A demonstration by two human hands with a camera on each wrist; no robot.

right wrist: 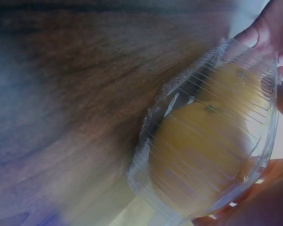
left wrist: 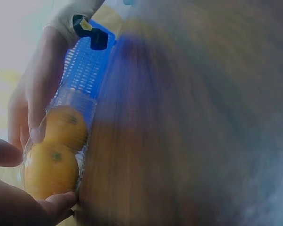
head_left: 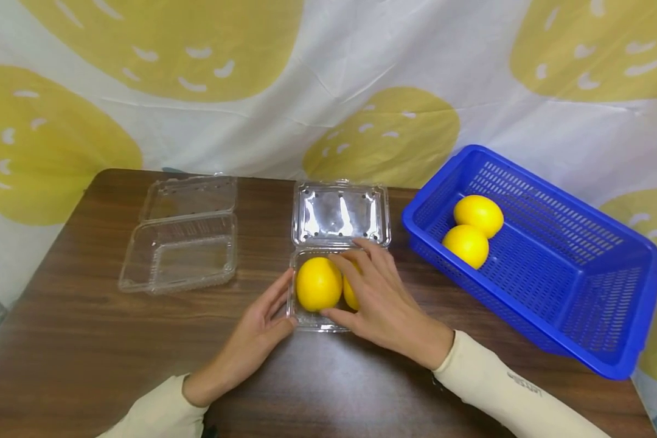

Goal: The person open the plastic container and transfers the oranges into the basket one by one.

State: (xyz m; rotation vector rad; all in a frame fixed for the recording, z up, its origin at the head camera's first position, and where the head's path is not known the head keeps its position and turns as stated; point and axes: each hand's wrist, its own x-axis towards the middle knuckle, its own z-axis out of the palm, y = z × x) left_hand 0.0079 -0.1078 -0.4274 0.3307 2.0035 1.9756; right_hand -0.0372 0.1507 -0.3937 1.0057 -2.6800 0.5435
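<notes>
A transparent plastic clamshell box stands on the table with its lid folded back. Two oranges sit side by side in it, the left orange in full view and the right orange mostly covered by my right hand. That hand reaches over from the right and holds the right orange, fingertips between the two fruits. My left hand grips the left side of the box, thumb at the near corner. In the right wrist view, the ribbed box wall shows the fruit through it.
A second transparent clamshell box stands with its lid up on the left of the brown table. To the right, a blue basket holds two more oranges. A patterned cloth hangs behind the table.
</notes>
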